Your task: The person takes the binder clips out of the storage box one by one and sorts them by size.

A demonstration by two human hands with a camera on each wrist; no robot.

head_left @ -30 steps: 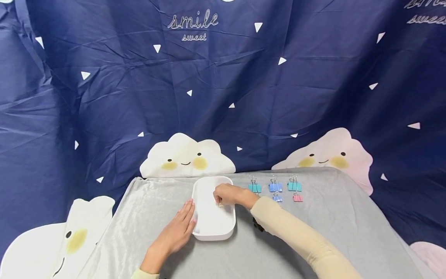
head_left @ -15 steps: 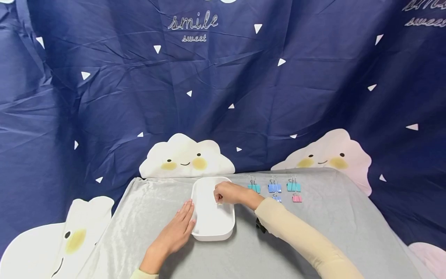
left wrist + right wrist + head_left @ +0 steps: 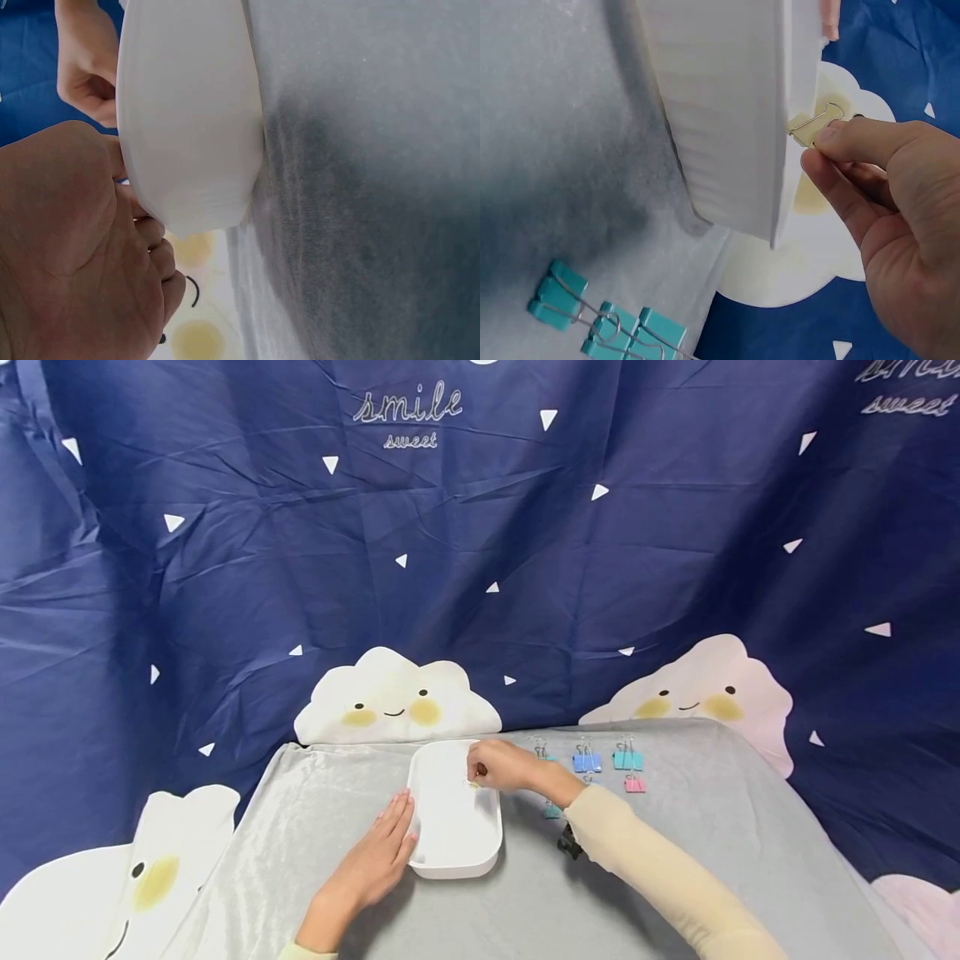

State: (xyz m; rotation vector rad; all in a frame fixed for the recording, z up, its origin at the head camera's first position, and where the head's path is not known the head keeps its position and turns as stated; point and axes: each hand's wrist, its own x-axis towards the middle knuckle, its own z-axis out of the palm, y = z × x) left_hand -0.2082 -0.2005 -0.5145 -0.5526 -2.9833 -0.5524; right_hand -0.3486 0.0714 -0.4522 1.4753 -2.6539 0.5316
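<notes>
A white rectangular box point(image 3: 457, 870) with rounded corners sits on the cloth. My left hand point(image 3: 377, 853) lies along its left side with fairly straight fingers touching the rim; the left wrist view shows the palm facing the wall. Over the right part of the box, my right hand point(image 3: 504, 765) pinches a small pale yellow binder clip point(image 3: 805, 129) between thumb and index finger. In the right wrist view the clip is right at the rim, its wire handle pointing away from the box. The other right fingers are curled in.
Right of the box lie rows of binder clips: a blue clip point(image 3: 587, 764), a teal clip point(image 3: 627, 761), a pink clip point(image 3: 634, 785) and other teal ones point(image 3: 559, 295). A black object point(image 3: 570, 842) lies partly under the right forearm. A dark blue curtain point(image 3: 480, 527) hangs behind the table.
My right hand has shifted slightly right and away from me, bringing the yellow clip towards the box's right rim. Another teal clip shows beside the forearm. The left hand stays at the box.
</notes>
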